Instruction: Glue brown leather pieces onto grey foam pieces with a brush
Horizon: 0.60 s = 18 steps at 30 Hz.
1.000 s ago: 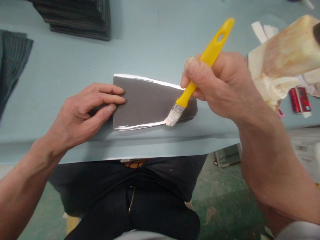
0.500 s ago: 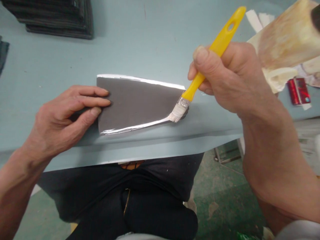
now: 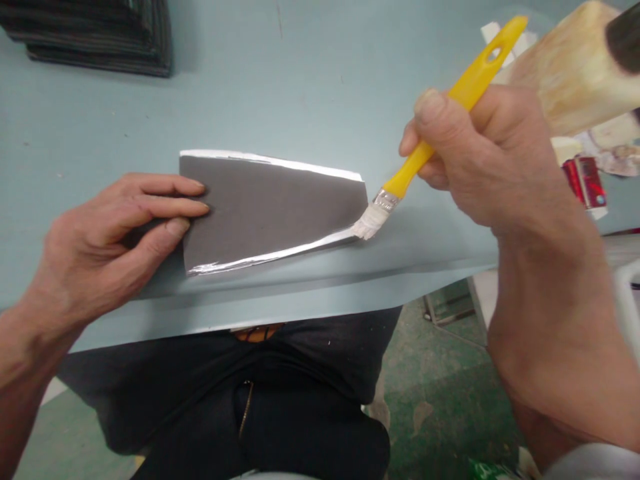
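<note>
On the pale blue tabletop (image 3: 310, 100), near its front edge, resting the left hand (image 3: 107, 247) at the wide end of a flat dark grey panel (image 3: 275, 213). Holding the fingers loose and a bit bent, not wrapped around anything. Touching the top of the panel with two fingertips. Hard to tell if the thumb is touching too.

Gripping a yellow-handled paintbrush (image 3: 467, 93) in the right hand (image 3: 485, 153), with the thumb on one side and the fingers curled around the other. Holding that hand up off the panel, past its narrow end and a little farther back. Slanting the brush down to the left, with the white bristles (image 3: 371, 221) right at the near corner of the narrow end.

Between the two hands, the long way of the panel, running left to right and getting thinner toward the right. Nearest to the wide end, the left hand. Nearest to the narrow end, the right hand, but reaching it only with the brush. Along the near long edge, a white streak (image 3: 270, 256) leading up to the bristles. Along the far long edge, a white strip (image 3: 300, 165). Hard to tell if glue or paint.

Farther back at the left, a stack of dark flat pieces (image 3: 100, 40). Behind the right hand, a stained cream container (image 3: 585, 73).
</note>
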Tool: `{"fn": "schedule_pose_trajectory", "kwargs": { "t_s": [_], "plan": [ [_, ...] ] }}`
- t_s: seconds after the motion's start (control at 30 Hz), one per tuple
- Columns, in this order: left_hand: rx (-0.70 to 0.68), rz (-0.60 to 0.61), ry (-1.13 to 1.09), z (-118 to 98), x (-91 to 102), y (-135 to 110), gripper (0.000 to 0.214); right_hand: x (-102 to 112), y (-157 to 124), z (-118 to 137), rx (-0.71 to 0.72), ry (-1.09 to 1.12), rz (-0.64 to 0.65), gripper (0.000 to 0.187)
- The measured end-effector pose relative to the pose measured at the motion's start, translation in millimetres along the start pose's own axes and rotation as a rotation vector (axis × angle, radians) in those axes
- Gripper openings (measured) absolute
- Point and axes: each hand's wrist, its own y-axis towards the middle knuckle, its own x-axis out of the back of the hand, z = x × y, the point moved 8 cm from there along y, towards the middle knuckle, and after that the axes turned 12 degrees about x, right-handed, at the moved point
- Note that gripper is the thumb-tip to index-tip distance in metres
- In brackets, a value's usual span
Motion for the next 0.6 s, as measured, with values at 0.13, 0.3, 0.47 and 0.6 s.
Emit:
{"fn": "schedule_pose_trajectory", "kwargs": {
  "t_s": [0.13, 0.3, 0.47, 0.6],
  "plan": [
    [0.018, 0.005, 0.003, 1.0, 0.1, 0.1, 0.033, 10.1, -3.9, -3.3, -0.068, -0.091, -0.042, 0.040],
    [-0.006, 0.000, -0.021, 4.1, -1.2, -0.3, 0.032, 30.4, -7.7, -13.4, -0.043, -0.105, -0.100, 0.035],
    [-0.137, -0.011, -0.039, 4.6, -2.5, 0.1, 0.035, 41.2, -21.8, 2.3, 0.022, -0.111, -0.183, 0.052],
    [-0.199, 0.014, -0.072, 5.9, -4.6, -1.2, 0.030, 23.1, -29.5, 34.0, 0.110, -0.094, -0.198, 0.058]
  ]
}}
